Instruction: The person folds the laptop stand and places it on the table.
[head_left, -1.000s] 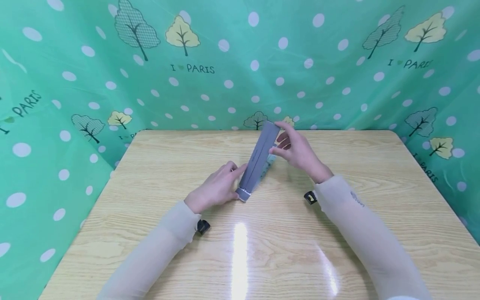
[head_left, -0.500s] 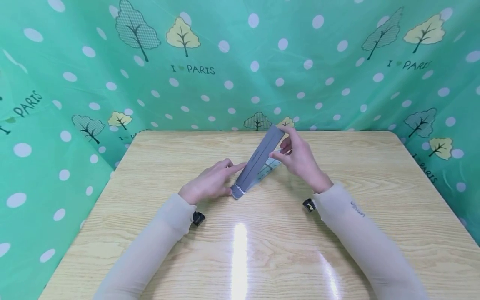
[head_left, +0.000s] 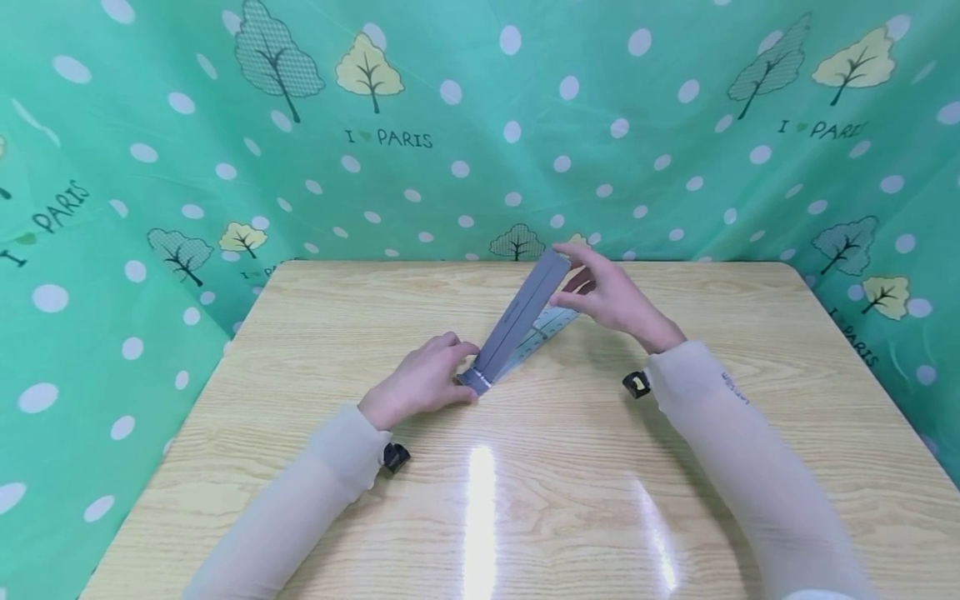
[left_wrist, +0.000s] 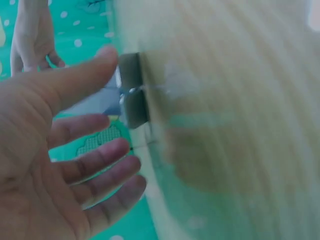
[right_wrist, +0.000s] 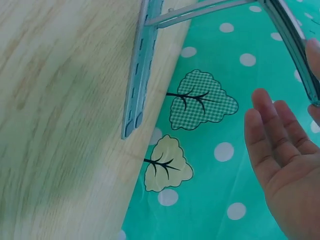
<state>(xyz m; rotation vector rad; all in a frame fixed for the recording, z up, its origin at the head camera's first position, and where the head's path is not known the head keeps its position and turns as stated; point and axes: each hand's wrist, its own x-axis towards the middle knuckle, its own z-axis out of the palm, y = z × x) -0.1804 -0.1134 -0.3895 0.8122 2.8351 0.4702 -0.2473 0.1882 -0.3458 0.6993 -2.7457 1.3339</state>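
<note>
Spread the folding stand (head_left: 513,329) wider since a second ago, baring more of its slotted lower bar (right_wrist: 134,85) under the raised arm (head_left: 527,302), and drew the index finger of the left hand (head_left: 420,379) back from its side. Now pinch the raised arm near its top between thumb and index finger of the right hand (head_left: 618,300), other fingers held out free. Hold the left hand about the near hinged end (head_left: 474,382), fingers loosely spread, not clenched; cannot tell of any contact there. See a thin strut (right_wrist: 170,21) between raised arm and lower bar. Find the stand on the far half of the table (head_left: 555,467), roughly midway between left and right edges, slanting from hinge toward the far edge.
</note>
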